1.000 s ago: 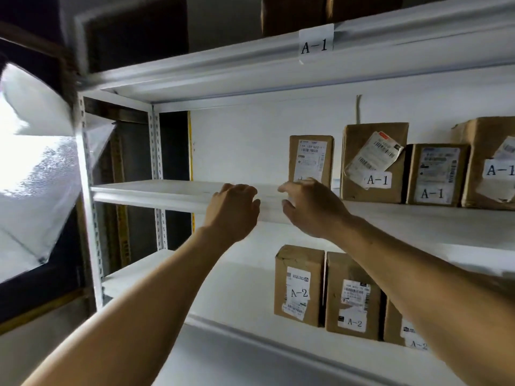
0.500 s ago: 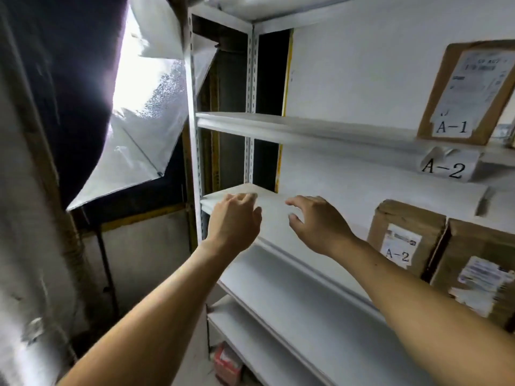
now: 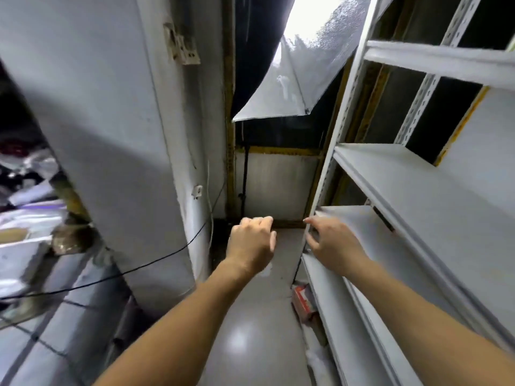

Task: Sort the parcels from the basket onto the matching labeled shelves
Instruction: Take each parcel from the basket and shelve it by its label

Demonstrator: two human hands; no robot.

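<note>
Parcels: none in view; can't tell where they or the basket are.
Shelves [image 3: 412,190]: white metal rack on the right, several bare boards seen at a steep angle, no labels readable from here.
Rack post [image 3: 338,129]: perforated white upright at the near-left corner of the rack.
Right hand [image 3: 333,245]: out in front, fingers loosely spread & slightly bent, holding nothing; fingertips by the corner of a lower shelf board, contact can't be told.
Left hand [image 3: 252,242]: out in front, just left of the right hand, apart from it; fingers loosely curled, nothing in it, over the floor gap.
Floor [image 3: 250,330]: grey, glossy, light spot reflected below the forearms.
Red/white carton [image 3: 302,300]: low down at the foot of the rack, partly hidden by the bottom shelf.
Pillar [image 3: 111,135]: big white column on the left, socket plate [image 3: 182,47] hanging on its upper part.
Black cable [image 3: 125,271]: runs across the pillar base towards the left.
Reflective sheet [image 3: 301,76]: silvery/white, bright light behind it, top centre betw. pillar & rack.
Far left: blurred clutter, can't make out.
</note>
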